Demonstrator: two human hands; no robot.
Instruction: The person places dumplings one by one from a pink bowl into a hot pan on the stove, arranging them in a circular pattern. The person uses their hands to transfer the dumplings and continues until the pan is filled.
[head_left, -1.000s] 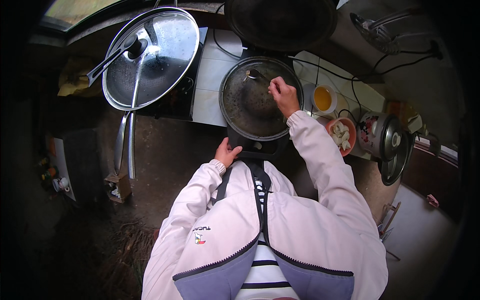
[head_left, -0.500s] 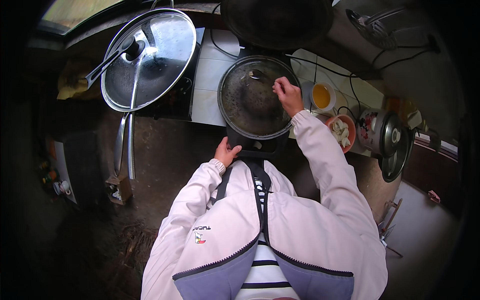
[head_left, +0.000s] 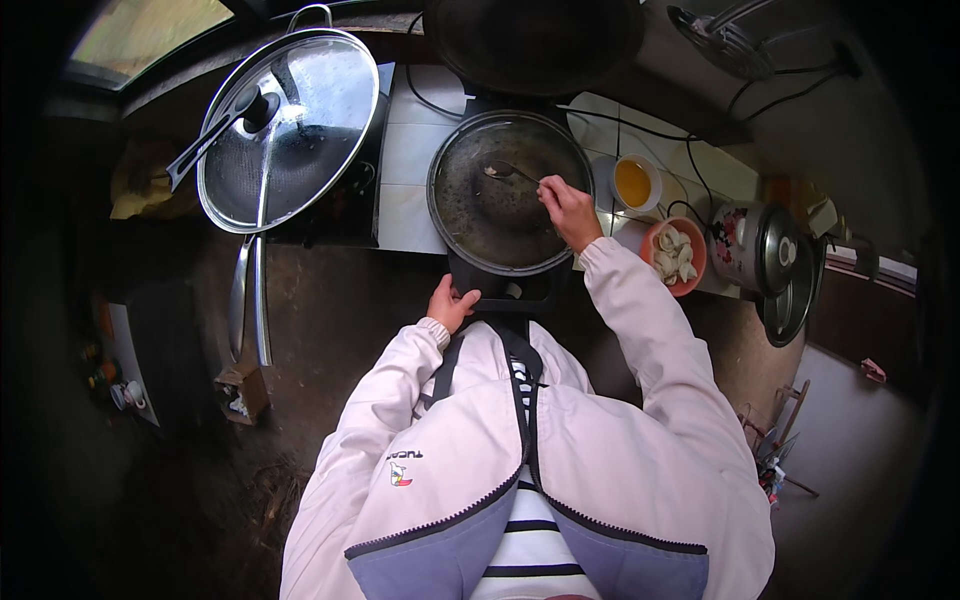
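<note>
A round dark electric griddle [head_left: 505,225] sits on the white-tiled counter, its surface shiny and wet-looking. Its dark round lid [head_left: 535,45] is raised at the back. In the closed fingers of my right hand [head_left: 572,213] is a spoon [head_left: 498,170], its bowl low over the middle of the griddle; whether it touches the surface I cannot tell. My left hand [head_left: 453,303] grips the griddle's front left edge, thumb on top. Just right of the griddle stands a white bowl [head_left: 655,200] of yellow liquid. Nearer me is an orange bowl [head_left: 699,262] holding several pale dumplings.
A wok under a glass lid [head_left: 310,120] stands at the left, its long handle [head_left: 262,300] jutting past the counter's front edge. A rice cooker [head_left: 740,235] is on the right. Black cables [head_left: 640,128] run behind the bowls. Strainers [head_left: 725,45] hang at the upper right.
My right hand has moved slightly left and toward me, bringing the spoon's bowl left and a little nearer. My left hand stays at the griddle's edge. The whole view has shifted slightly.
</note>
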